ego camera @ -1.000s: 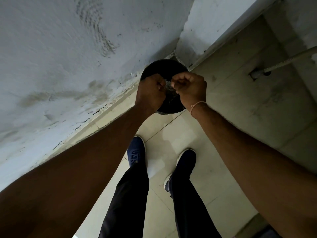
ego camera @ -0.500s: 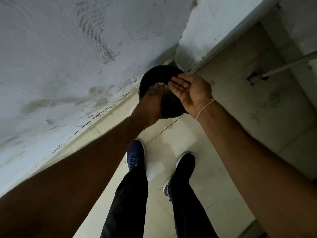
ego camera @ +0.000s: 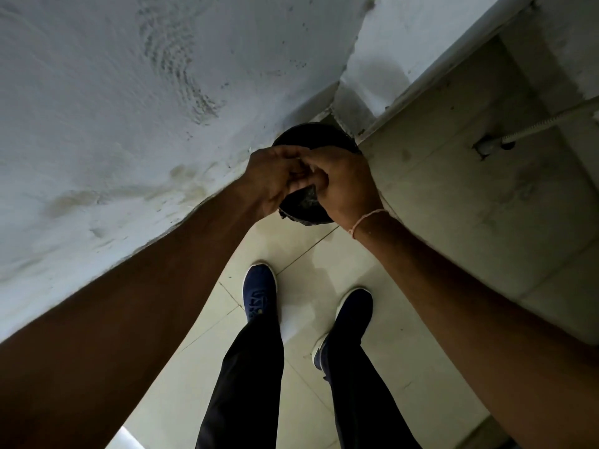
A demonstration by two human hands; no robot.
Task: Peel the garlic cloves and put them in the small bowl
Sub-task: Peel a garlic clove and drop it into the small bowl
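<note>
Above a round black bin [ego camera: 312, 132] on the floor in the wall corner, my left hand [ego camera: 270, 179] and my right hand [ego camera: 348, 186] meet with their fingers curled against each other. A small pale scrap of garlic peel [ego camera: 299, 161] shows pinched between the fingertips of both hands. Dark scraps lie inside the bin under the hands. No garlic clove and no small bowl can be seen.
A rough white wall [ego camera: 129, 124] fills the left. Pale floor tiles [ego camera: 453, 205] spread to the right, crossed by a flexible metal hose [ego camera: 551, 119]. My own legs in dark trousers and blue shoes [ego camera: 259, 293] stand just behind the bin.
Half a second ago my right palm lay flat and turned up while the left hand brushed over it. Now the right hand has turned over and closed against the left hand above the bin.
</note>
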